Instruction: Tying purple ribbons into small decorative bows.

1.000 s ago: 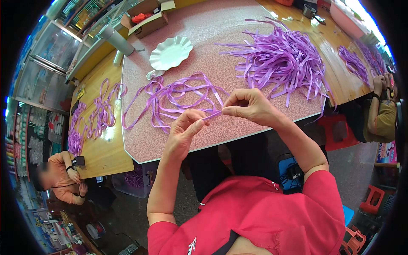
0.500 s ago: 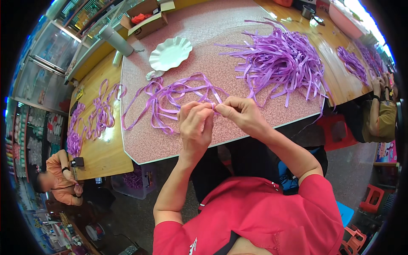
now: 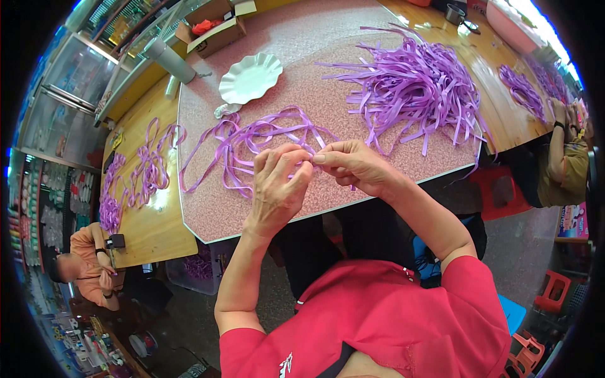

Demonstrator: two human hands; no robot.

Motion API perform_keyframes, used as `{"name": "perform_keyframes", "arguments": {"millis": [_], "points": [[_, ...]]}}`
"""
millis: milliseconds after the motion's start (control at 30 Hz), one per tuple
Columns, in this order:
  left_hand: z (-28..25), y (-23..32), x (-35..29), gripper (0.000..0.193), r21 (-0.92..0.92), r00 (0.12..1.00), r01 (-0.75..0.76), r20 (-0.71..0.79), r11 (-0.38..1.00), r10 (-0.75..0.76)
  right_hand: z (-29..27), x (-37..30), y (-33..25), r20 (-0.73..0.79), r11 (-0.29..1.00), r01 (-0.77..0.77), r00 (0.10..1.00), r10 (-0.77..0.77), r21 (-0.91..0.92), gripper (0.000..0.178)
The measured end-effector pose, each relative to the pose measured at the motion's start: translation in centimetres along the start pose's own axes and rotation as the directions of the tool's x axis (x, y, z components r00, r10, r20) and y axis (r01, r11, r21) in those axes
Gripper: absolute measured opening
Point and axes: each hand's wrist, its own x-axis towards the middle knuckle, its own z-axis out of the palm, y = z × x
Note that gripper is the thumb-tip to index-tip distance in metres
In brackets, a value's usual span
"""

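My left hand (image 3: 280, 183) and my right hand (image 3: 356, 167) meet fingertip to fingertip above the near part of the pink table. Both pinch a thin purple ribbon, of which only a little shows between the fingers. Just beyond my left hand lies a loose tangle of purple ribbon (image 3: 236, 146), spread in long loops. Farther off to the right is a large heap of cut purple ribbon strips (image 3: 419, 94). A white scalloped dish (image 3: 251, 79) stands behind the loose loops.
The speckled pink table top (image 3: 302, 82) has wooden tables on both sides. More ribbon bundles (image 3: 148, 167) lie on the left one. A grey cylinder (image 3: 170, 60) and an open cardboard box (image 3: 217, 31) stand at the back left. Co-workers sit left and right; a red stool (image 3: 495, 192) is near the right edge.
My left hand has shifted slightly left and down, its fingers a little more spread. My right hand has moved slightly left, still pinching. The ribbon heap looks unchanged.
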Motion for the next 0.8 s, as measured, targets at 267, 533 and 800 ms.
{"name": "perform_keyframes", "arguments": {"millis": [267, 533, 800], "points": [[2.0, 1.5, -0.9, 0.014, -0.695, 0.850, 0.303, -0.111, 0.652, -0.515, -0.6, 0.7, 2.3, 0.084, 0.909, 0.025, 0.994, -0.066, 0.417, 0.015], [1.5, 0.9, -1.0, 0.018, -0.304, 0.958, 0.234, -0.088, 0.923, -0.272, 0.9, -0.7, 2.5, -0.119, 0.972, 0.188, 0.978, -0.172, 0.138, 0.019], [0.5, 1.3, -0.2, 0.025, -0.143, 0.992, 0.072, 0.114, 0.987, -0.056, 0.9, -1.0, 1.8, -0.126, 0.972, 0.192, 0.970, -0.209, -0.137, 0.028]]}}
